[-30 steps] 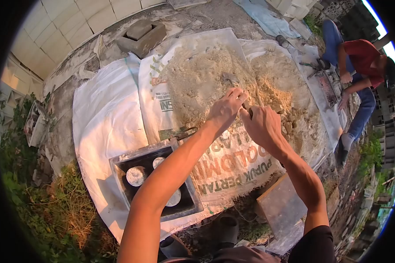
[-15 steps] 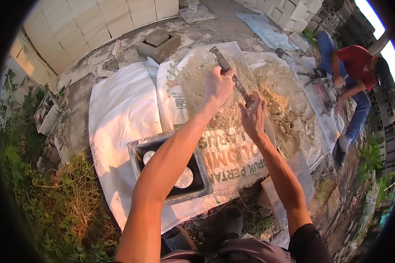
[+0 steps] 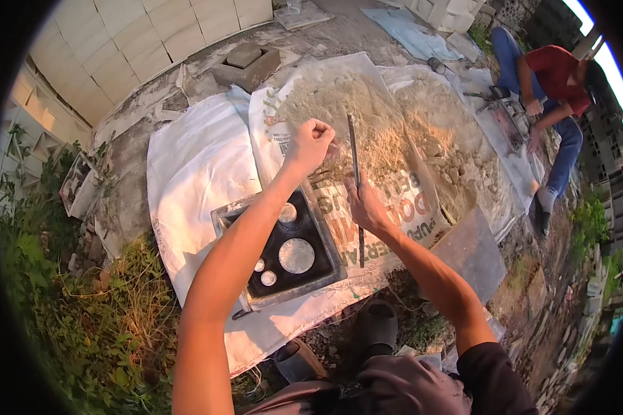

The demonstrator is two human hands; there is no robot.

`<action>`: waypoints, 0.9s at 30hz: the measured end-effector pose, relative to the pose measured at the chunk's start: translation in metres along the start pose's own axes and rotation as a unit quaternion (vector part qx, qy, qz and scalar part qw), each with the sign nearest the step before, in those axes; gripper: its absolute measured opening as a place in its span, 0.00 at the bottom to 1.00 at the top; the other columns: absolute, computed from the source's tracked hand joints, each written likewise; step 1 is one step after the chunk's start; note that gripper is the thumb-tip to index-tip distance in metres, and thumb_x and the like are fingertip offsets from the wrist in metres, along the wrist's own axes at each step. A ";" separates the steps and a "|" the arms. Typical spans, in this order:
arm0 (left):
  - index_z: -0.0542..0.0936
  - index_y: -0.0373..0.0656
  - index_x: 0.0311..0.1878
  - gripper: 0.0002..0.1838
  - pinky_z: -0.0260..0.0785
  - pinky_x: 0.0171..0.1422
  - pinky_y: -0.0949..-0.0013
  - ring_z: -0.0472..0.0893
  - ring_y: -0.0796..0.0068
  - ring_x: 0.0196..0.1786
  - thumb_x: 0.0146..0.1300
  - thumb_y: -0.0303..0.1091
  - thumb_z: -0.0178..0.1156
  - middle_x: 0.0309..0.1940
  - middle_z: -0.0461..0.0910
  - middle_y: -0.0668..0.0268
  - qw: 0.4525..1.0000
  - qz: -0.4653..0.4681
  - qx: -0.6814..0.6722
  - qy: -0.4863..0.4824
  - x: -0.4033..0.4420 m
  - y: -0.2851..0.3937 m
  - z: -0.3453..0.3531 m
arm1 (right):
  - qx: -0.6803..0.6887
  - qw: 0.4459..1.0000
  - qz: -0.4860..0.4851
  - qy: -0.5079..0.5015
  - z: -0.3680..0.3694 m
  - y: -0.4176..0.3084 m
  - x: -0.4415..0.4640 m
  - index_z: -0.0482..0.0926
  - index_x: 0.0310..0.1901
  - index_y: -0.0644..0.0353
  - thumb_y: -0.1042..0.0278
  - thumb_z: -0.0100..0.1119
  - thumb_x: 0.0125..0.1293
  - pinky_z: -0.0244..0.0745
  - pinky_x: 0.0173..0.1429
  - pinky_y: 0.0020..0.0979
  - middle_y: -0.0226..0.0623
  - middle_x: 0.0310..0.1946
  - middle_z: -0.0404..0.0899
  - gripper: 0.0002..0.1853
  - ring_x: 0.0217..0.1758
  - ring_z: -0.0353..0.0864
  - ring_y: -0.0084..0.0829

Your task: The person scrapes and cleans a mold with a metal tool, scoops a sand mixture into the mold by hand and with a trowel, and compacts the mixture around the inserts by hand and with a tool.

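My right hand [image 3: 367,206] grips a long, narrow flat bar [image 3: 354,152], which stands nearly edge-on to me over the printed sack. To its left my left hand [image 3: 313,146] is closed in a loose fist, apart from the bar, and nothing shows in its fingers. Under my left forearm sits a dark square mould box [image 3: 332,259] with several pale round discs [image 3: 296,256] inside; the forearm hides part of it. Beyond both hands, sandy grey-brown mix [image 3: 367,104] is spread over the sack [image 3: 387,214].
A square concrete block [image 3: 246,66] lies at the back left. Rubble and sand [image 3: 436,138] lie right of the sack, near a flat grey board [image 3: 464,249]. Another person [image 3: 554,90] in a red shirt crouches at right over a mould [image 3: 509,124]. Weeds [image 3: 104,325] grow at left.
My left hand has come off the bar and moved left and down. My right hand has drawn the bar nearer and turned it more upright, uncovering more of the mould box's discs.
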State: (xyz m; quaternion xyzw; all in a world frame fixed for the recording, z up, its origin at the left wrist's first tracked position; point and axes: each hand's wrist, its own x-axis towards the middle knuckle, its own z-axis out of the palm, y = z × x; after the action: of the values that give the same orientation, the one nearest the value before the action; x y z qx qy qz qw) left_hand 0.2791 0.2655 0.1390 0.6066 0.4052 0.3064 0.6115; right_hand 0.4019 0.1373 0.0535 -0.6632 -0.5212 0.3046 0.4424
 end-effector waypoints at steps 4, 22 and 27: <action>0.74 0.37 0.45 0.16 0.74 0.46 0.60 0.82 0.56 0.41 0.66 0.42 0.55 0.35 0.82 0.55 0.931 0.099 0.351 0.006 -0.022 -0.064 -0.020 | 0.039 0.987 0.154 -0.031 -0.015 0.006 -0.049 0.68 0.48 0.66 0.56 0.43 0.72 0.69 0.38 0.42 0.51 0.27 0.75 0.18 0.30 0.77 0.46; 0.83 0.37 0.27 0.33 0.74 0.47 0.54 0.82 0.48 0.38 0.69 0.54 0.38 0.29 0.81 0.45 0.853 -0.026 0.520 0.038 -0.026 -0.099 -0.034 | -0.413 0.796 0.033 -0.440 -0.066 -0.029 0.093 0.69 0.61 0.52 0.59 0.39 0.73 0.70 0.25 0.30 0.36 0.33 0.79 0.19 0.26 0.74 0.26; 0.80 0.39 0.18 0.30 0.76 0.32 0.56 0.81 0.52 0.25 0.69 0.48 0.42 0.18 0.79 0.49 0.826 0.121 0.541 0.101 -0.023 -0.121 -0.036 | -0.516 0.686 0.115 -0.500 -0.061 -0.084 0.154 0.65 0.67 0.46 0.55 0.39 0.73 0.73 0.28 0.32 0.38 0.40 0.82 0.23 0.25 0.77 0.28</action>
State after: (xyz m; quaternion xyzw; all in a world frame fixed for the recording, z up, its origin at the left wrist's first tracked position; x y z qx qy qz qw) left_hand 0.2226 0.2544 0.0240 0.8500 0.4890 0.1694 0.0989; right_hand 0.4607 0.2744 0.1637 -0.5907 -0.6597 0.3228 -0.3341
